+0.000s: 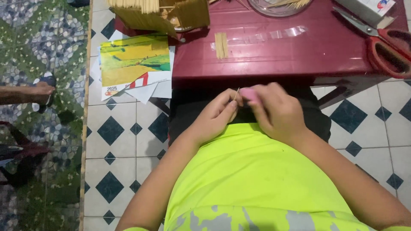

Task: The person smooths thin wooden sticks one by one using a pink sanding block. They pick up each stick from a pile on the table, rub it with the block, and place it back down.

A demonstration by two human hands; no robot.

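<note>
Both hands, left [216, 117] and right [276, 112], pinch a toothpick [236, 94].

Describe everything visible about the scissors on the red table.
The scissors lie flat near the right edge of the dark red table, partly cut off by the frame. Their metal blades look grey, shut or nearly so, and point up and left toward a white box. The handles are red loops with dark insides, one only partly in view. Neither hand touches them.

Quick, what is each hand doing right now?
Left hand: closed, pinching a thin wooden stick.
Right hand: closed on a small pink thing.
</note>
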